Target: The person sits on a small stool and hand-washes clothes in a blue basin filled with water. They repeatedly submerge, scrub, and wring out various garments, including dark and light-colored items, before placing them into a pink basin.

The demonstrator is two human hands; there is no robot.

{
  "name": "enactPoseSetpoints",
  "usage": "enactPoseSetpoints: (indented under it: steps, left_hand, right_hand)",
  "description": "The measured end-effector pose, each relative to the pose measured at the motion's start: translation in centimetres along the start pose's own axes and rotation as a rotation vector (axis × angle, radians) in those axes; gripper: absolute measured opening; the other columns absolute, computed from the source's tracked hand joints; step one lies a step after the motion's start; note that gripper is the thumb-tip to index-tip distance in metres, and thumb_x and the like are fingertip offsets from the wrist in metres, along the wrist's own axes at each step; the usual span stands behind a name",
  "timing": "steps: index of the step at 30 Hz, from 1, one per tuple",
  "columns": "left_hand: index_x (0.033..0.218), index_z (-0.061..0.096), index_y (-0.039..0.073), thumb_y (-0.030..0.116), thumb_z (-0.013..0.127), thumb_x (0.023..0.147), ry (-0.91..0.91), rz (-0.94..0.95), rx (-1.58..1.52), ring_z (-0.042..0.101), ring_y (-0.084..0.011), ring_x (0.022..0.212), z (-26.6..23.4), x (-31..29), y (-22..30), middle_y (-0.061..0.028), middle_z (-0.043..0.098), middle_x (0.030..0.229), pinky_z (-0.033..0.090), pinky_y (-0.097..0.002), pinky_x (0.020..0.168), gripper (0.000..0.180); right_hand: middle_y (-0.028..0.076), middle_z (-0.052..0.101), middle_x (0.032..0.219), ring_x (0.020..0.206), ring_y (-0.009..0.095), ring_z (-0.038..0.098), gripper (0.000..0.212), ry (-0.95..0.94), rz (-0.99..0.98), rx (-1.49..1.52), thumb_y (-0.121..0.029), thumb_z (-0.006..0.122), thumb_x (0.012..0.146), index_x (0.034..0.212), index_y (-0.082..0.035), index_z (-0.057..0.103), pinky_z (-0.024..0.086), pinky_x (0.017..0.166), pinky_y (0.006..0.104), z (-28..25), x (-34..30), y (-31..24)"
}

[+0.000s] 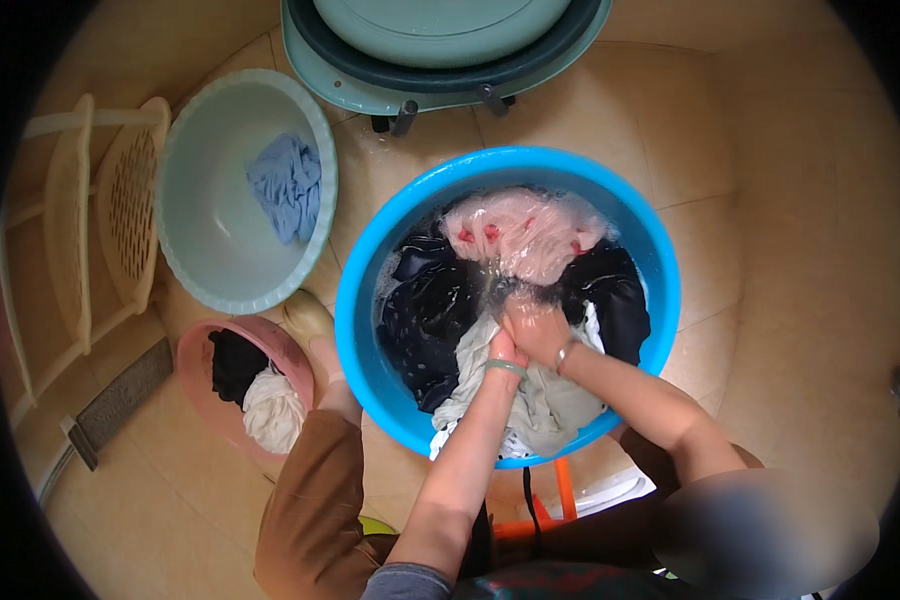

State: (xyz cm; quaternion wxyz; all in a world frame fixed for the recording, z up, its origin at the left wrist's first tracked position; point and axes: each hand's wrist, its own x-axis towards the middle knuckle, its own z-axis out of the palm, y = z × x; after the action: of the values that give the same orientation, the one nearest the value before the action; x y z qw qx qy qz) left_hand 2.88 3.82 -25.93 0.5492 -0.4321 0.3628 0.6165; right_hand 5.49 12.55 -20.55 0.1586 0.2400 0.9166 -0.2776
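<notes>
A large blue basin (356, 385) in front of me holds water and several wet clothes. My left hand (507, 348), with a green bangle at its wrist, is closed on a pale grey garment (550, 408) at the near side. Pressed close against it, my right hand (538, 326) grips the same garment; its fingertips are partly hidden by splashing water. Just beyond my hands lies a pink garment (526, 230) with red patches. Dark clothes (425, 310) soak to the left, and another dark garment (607, 300) to the right. White spotted cloth peeks out near the rim.
A pale green basin (190, 200) with a blue cloth (286, 188) stands at the far left. Nearer is a pink basin (198, 400) with a black cloth (236, 368) and a white cloth (274, 408). A cream rack (82, 230) stands by the wall. Folded teal tubs (450, 30) are at the back.
</notes>
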Motion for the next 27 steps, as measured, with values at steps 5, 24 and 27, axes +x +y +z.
enactPoseSetpoints:
  steps: [5, 24, 27]
  left_hand:
    - [0.139, 0.045, 0.01, 0.044, 0.05, 0.097, -0.071, -0.087, 0.092, 0.047, -0.0212, 0.125, 0.2, 0.7, 1.3, -0.0041, 0.05, 0.137, 0.037, -0.0372, 0.107, 0.054]
    - [0.135, 0.049, 0.008, 0.06, 0.05, 0.09, -0.126, -0.267, 0.027, 0.055, -0.0263, 0.117, 2.9, -1.8, 2.0, -0.0091, 0.056, 0.132, 0.044, -0.0401, 0.1, 0.068]
    - [0.14, 0.043, 0.009, 0.054, 0.048, 0.094, -0.208, -0.275, -0.141, 0.051, -0.0257, 0.122, -1.1, 1.6, 1.0, -0.0078, 0.051, 0.138, 0.041, -0.0409, 0.104, 0.064]
  right_hand:
    - [0.01, 0.07, 0.089, 0.084, 0.03, 0.068, 0.011, -0.237, 0.195, -0.077, -0.018, 0.068, 0.073, 0.081, -0.013, 0.071, 0.054, 0.074, 0.042, -0.7, 8.9, 2.3]
    - [0.02, 0.067, 0.087, 0.072, 0.032, 0.067, 0.019, 0.139, 0.094, -0.076, -0.019, 0.061, 0.078, 0.074, -0.002, 0.067, 0.054, 0.064, 0.0436, 1.0, 8.2, 3.6]
    - [0.021, 0.067, 0.087, 0.07, 0.032, 0.067, 0.02, -0.093, 0.058, -0.019, -0.021, 0.06, 0.08, 0.076, -0.002, 0.066, 0.053, 0.062, 0.045, -0.6, 7.0, 1.7]
